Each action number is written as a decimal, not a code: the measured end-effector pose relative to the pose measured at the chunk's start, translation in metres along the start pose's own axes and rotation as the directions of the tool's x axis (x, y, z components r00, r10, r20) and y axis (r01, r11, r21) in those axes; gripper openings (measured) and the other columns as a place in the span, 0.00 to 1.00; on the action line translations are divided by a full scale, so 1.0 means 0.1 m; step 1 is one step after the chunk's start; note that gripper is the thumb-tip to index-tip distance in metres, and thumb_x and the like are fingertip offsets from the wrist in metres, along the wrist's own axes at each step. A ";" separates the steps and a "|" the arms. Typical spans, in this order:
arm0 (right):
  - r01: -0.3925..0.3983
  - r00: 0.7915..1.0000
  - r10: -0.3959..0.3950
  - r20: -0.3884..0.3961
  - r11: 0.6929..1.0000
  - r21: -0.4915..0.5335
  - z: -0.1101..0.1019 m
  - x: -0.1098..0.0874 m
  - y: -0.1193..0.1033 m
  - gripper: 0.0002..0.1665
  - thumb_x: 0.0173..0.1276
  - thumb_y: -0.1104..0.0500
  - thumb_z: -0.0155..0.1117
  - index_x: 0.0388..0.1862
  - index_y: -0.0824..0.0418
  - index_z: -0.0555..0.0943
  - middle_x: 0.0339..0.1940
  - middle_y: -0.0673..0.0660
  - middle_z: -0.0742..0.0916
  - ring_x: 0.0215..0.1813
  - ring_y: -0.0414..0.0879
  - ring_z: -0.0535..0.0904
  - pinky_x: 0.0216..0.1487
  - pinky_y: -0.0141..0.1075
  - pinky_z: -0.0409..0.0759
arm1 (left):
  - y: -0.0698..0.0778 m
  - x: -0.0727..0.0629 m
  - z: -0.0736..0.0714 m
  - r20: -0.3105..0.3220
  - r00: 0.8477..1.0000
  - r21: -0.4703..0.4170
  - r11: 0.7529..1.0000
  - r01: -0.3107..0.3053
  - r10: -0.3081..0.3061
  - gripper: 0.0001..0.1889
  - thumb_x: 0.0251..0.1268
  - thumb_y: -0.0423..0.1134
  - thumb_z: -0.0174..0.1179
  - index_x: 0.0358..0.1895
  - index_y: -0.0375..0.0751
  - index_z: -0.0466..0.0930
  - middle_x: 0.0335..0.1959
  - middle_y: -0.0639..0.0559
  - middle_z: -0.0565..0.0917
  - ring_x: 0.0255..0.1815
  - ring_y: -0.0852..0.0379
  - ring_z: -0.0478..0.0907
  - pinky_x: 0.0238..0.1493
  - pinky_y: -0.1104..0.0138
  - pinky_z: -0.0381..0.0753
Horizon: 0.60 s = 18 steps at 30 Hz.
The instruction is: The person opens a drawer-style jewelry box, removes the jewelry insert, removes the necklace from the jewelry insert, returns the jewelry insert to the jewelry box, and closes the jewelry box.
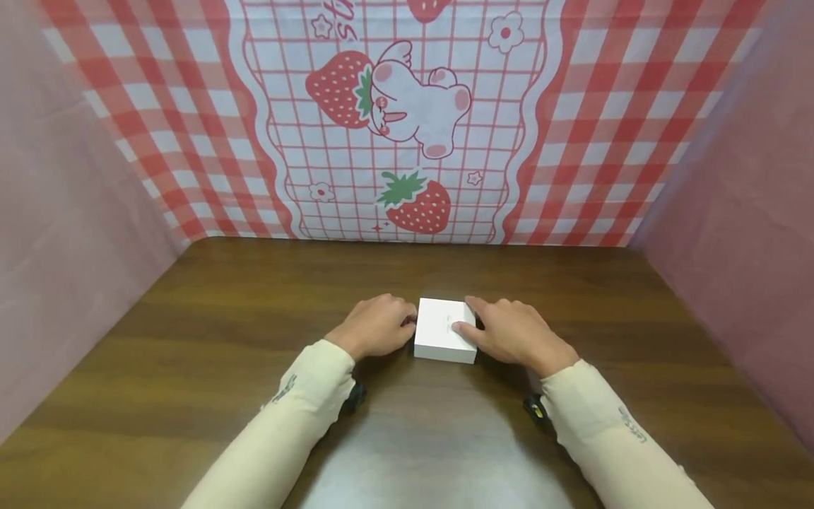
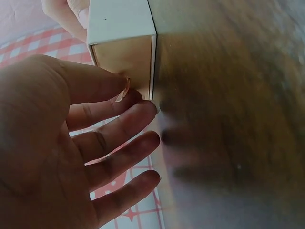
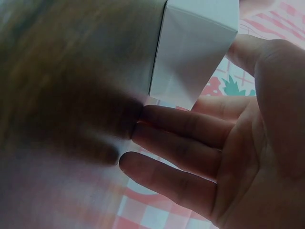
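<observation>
A small white box (image 1: 437,336) lies flat on the table between both hands. Its left end, in the left wrist view, shows a tan drawer front (image 2: 125,58) framed by white walls. At that end my left hand (image 1: 378,326) pinches a small orange-tan pull tab (image 2: 126,90) between thumb and index finger; the other fingers are loosely bent beside the table surface. My right hand (image 1: 516,334) holds the box at its right end, thumb on top and index finger at the back far corner. Its remaining fingers extend past the box in the right wrist view.
The brown wooden table (image 1: 407,452) extends around the box. Behind it hangs a red-and-white checked cloth (image 1: 591,106) with strawberries. Pink cloth walls (image 1: 750,212) stand at both sides. A dark wrist device (image 1: 535,408) shows under the right sleeve.
</observation>
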State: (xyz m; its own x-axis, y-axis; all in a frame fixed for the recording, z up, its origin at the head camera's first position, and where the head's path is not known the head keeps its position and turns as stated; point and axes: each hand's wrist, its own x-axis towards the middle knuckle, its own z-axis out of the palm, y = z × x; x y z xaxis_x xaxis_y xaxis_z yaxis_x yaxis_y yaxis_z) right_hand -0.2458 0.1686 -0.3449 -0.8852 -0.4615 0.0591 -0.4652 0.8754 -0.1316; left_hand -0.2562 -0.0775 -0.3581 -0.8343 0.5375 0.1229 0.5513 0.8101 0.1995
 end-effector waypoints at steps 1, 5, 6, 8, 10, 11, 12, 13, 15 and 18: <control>-0.004 1.000 0.004 0.001 1.000 0.000 -0.01 -0.01 0.01 0.38 0.74 0.36 0.56 0.71 0.61 0.72 0.42 0.62 0.88 0.43 0.54 0.86 0.42 0.54 0.80 | 0.01 0.01 0.00 0.001 1.000 0.006 1.000 -0.006 0.006 0.08 0.71 0.40 0.56 0.32 0.52 0.82 0.28 0.59 0.80 0.31 0.60 0.74 0.30 0.61 0.75; -0.004 1.000 0.004 0.004 1.000 0.003 -0.03 -0.03 0.04 0.39 0.74 0.36 0.56 0.71 0.62 0.72 0.45 0.63 0.88 0.43 0.54 0.86 0.43 0.55 0.80 | 0.03 0.05 0.00 -0.001 1.000 0.011 1.000 -0.008 0.008 0.08 0.71 0.41 0.57 0.32 0.53 0.82 0.29 0.60 0.81 0.35 0.59 0.76 0.32 0.58 0.77; -0.002 1.000 0.002 0.006 1.000 0.005 -0.03 -0.03 0.04 0.39 0.74 0.36 0.56 0.71 0.63 0.72 0.45 0.63 0.88 0.43 0.54 0.86 0.43 0.55 0.80 | 0.03 0.05 0.00 -0.002 1.000 0.012 1.000 -0.005 0.005 0.08 0.71 0.41 0.58 0.31 0.53 0.82 0.30 0.60 0.81 0.35 0.58 0.76 0.33 0.58 0.77; 0.000 1.000 0.000 0.009 1.000 0.008 -0.03 -0.02 0.05 0.40 0.74 0.36 0.55 0.71 0.63 0.71 0.45 0.63 0.88 0.43 0.54 0.86 0.43 0.55 0.80 | 0.03 0.05 0.01 0.000 1.000 0.015 1.000 0.005 -0.005 0.08 0.71 0.41 0.58 0.31 0.53 0.81 0.30 0.60 0.81 0.35 0.58 0.76 0.33 0.57 0.78; -0.003 1.000 0.003 0.012 1.000 0.007 -0.03 -0.02 0.04 0.40 0.74 0.36 0.55 0.72 0.63 0.71 0.44 0.63 0.88 0.43 0.54 0.86 0.43 0.55 0.80 | 0.02 0.05 0.01 0.000 1.000 0.010 1.000 0.013 -0.013 0.09 0.71 0.41 0.58 0.29 0.53 0.80 0.29 0.60 0.81 0.34 0.58 0.75 0.32 0.57 0.77; -0.003 1.000 0.003 0.011 1.000 0.006 -0.02 -0.02 0.04 0.40 0.74 0.36 0.55 0.72 0.63 0.71 0.44 0.63 0.88 0.42 0.54 0.86 0.42 0.55 0.80 | 0.02 0.05 0.01 0.000 1.000 0.008 1.000 0.017 -0.017 0.09 0.71 0.41 0.58 0.29 0.53 0.80 0.28 0.60 0.80 0.34 0.58 0.75 0.32 0.58 0.77; -0.002 1.000 0.002 0.008 1.000 0.002 -0.02 -0.02 0.04 0.39 0.74 0.36 0.55 0.71 0.62 0.71 0.43 0.63 0.88 0.42 0.54 0.86 0.42 0.55 0.80 | 0.02 0.05 0.02 -0.001 1.000 0.007 1.000 0.020 -0.020 0.10 0.71 0.41 0.58 0.28 0.53 0.79 0.27 0.60 0.79 0.32 0.58 0.75 0.31 0.58 0.76; -0.001 1.000 0.001 0.005 1.000 0.000 -0.01 -0.01 0.03 0.39 0.74 0.36 0.55 0.71 0.62 0.72 0.42 0.63 0.88 0.41 0.54 0.86 0.41 0.54 0.80 | 0.01 0.05 0.02 -0.001 1.000 0.003 1.000 0.022 -0.022 0.10 0.71 0.40 0.57 0.27 0.53 0.79 0.26 0.60 0.79 0.32 0.58 0.74 0.30 0.58 0.76; 0.004 1.000 -0.004 -0.007 1.000 -0.005 0.00 0.00 0.02 0.38 0.74 0.37 0.56 0.71 0.62 0.72 0.40 0.63 0.88 0.40 0.55 0.86 0.40 0.54 0.80 | 0.00 0.04 0.03 -0.005 1.000 0.003 1.000 0.030 -0.030 0.12 0.71 0.40 0.56 0.26 0.54 0.78 0.25 0.60 0.78 0.31 0.59 0.74 0.30 0.59 0.75; 0.017 1.000 -0.017 -0.021 1.000 -0.008 0.02 0.02 0.01 0.37 0.73 0.37 0.56 0.69 0.62 0.73 0.36 0.62 0.88 0.37 0.54 0.85 0.38 0.54 0.80 | -0.02 0.03 0.05 -0.009 0.999 0.006 0.999 0.045 -0.045 0.13 0.71 0.40 0.55 0.25 0.55 0.77 0.24 0.61 0.77 0.30 0.59 0.73 0.29 0.60 0.75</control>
State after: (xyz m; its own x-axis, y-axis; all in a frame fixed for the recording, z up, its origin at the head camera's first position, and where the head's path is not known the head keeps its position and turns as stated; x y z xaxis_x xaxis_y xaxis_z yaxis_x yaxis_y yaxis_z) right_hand -0.2476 0.1683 -0.3469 -0.8770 -0.4735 0.0818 -0.4804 0.8685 -0.1223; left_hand -0.2596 -0.0766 -0.3626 -0.8582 0.4984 0.1225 0.5132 0.8349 0.1990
